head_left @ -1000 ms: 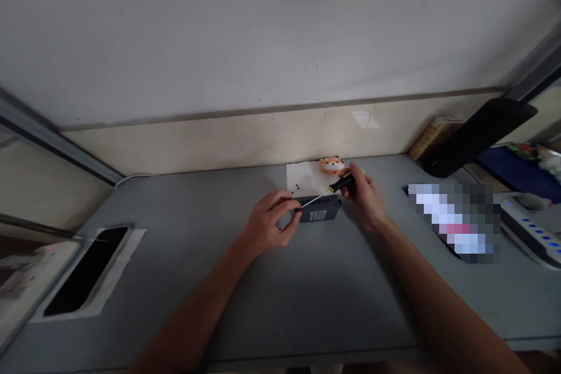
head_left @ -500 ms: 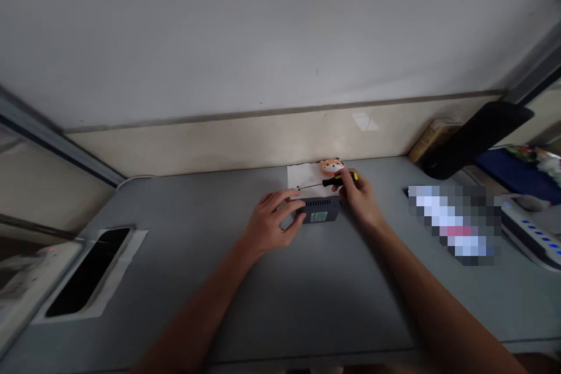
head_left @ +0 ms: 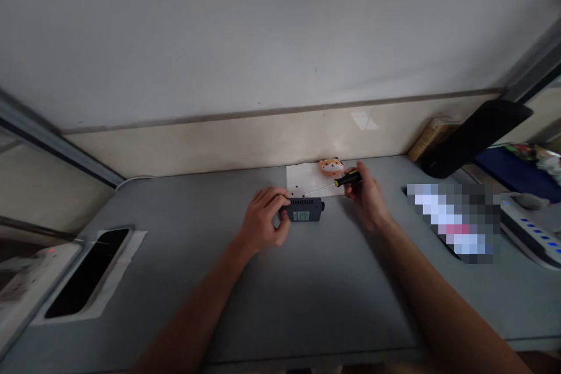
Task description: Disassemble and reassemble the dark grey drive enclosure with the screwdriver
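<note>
My left hand grips the left end of a small dark box with a row of vent slots and a pale label on the side facing me. A little knob sticks out at the box's right end. In my right hand is a screwdriver with a black and yellow handle, its thin shaft pointing left over a white paper. Several tiny dark screws lie on the paper near the tip; whether the tip touches one I cannot tell. An orange and white animal-faced figure sits at the paper's back right.
On the left a phone lies on white paper beside a white power strip. To the right are a blurred-out bright screen, a black cylinder, a book and a white device with blue lights. A wall closes the back.
The dark box has shifted left with my left hand, whose fingers have closed in on it. My right hand and the screwdriver have moved slightly right; its handle is held differently.
</note>
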Motion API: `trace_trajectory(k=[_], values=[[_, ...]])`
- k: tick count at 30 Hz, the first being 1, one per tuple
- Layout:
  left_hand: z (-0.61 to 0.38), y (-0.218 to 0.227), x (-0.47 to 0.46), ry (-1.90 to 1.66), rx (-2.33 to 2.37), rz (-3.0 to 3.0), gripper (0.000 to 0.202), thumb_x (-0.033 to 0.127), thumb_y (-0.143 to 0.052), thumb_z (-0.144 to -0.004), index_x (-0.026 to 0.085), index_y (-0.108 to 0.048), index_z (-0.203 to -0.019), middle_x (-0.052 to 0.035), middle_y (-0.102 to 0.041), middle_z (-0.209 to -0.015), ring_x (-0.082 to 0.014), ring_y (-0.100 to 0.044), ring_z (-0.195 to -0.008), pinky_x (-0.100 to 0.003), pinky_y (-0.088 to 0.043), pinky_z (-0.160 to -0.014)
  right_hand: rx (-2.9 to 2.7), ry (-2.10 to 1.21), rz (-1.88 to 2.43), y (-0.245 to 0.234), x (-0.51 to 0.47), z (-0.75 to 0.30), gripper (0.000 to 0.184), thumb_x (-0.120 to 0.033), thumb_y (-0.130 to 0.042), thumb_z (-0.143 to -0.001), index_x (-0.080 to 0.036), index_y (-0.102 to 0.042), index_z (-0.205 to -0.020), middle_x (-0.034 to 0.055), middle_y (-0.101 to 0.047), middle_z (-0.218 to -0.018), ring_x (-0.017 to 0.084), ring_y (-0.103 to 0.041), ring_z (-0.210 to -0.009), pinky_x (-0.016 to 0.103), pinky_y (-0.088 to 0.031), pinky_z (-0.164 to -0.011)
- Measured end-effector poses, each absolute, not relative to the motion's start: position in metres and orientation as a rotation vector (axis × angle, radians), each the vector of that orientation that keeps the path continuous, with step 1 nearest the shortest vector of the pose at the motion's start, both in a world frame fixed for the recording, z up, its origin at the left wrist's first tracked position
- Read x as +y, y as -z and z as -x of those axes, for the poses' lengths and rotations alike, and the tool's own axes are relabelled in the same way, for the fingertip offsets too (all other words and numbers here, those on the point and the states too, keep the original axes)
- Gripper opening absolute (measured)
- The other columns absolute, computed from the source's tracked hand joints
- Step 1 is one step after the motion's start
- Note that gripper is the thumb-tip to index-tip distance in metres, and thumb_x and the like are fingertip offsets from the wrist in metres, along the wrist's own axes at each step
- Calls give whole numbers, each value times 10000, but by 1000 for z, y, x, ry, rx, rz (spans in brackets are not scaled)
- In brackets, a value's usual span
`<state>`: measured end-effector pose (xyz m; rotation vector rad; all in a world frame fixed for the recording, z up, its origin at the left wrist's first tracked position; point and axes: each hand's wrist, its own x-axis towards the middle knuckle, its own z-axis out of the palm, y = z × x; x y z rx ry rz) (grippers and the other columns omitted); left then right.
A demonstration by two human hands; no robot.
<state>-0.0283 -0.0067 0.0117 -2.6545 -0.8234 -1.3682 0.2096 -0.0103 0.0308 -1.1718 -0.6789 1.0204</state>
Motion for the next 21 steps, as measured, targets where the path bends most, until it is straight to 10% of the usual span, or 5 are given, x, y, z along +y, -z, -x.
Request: trace_trajectory(k=[21], values=[[8,-11,-20,1132,-763,2577,188,145,-581,-1004,220,-675,-1149,-37,-779,-1073,-199,-681,-1029,-354,-457,-924,-591,-942,1194,-26,-6,-220,383,-566,-729,-714,-230,-561,-640,-29,-528,-581,74,-330,-446,283,-214,-419]])
